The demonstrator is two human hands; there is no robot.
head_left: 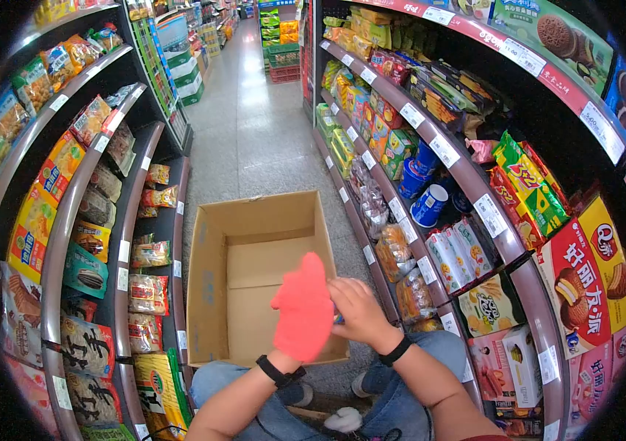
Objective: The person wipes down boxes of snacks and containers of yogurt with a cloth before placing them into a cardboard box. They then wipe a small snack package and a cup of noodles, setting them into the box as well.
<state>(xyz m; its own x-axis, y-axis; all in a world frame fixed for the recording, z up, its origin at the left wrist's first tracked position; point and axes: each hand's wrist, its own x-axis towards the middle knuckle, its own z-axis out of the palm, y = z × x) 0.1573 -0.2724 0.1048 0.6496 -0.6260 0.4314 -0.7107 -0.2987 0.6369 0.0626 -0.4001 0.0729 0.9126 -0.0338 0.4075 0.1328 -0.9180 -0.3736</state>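
A red cloth (pixel 304 312), perhaps a glove or rag, covers my left hand (pixel 300 323), so those fingers are hidden. Beside it, my right hand (pixel 355 310) touches the cloth's right edge, its fingers bent together. A small bluish bit of something shows between the hands, too small to make out. Both hands are over the near right part of an open cardboard box (pixel 206 275), which stands on the floor in front of my knees. The visible inside of the box shows bare cardboard.
Shelves of packaged snacks (pixel 148 294) curve along the left. On the right, shelves hold blue tubs (pixel 429 206), bread packs and boxed cakes (pixel 585 287). The grey aisle floor (pixel 250 140) runs ahead to stacked crates (pixel 283 62). A white object (pixel 343 420) lies between my legs.
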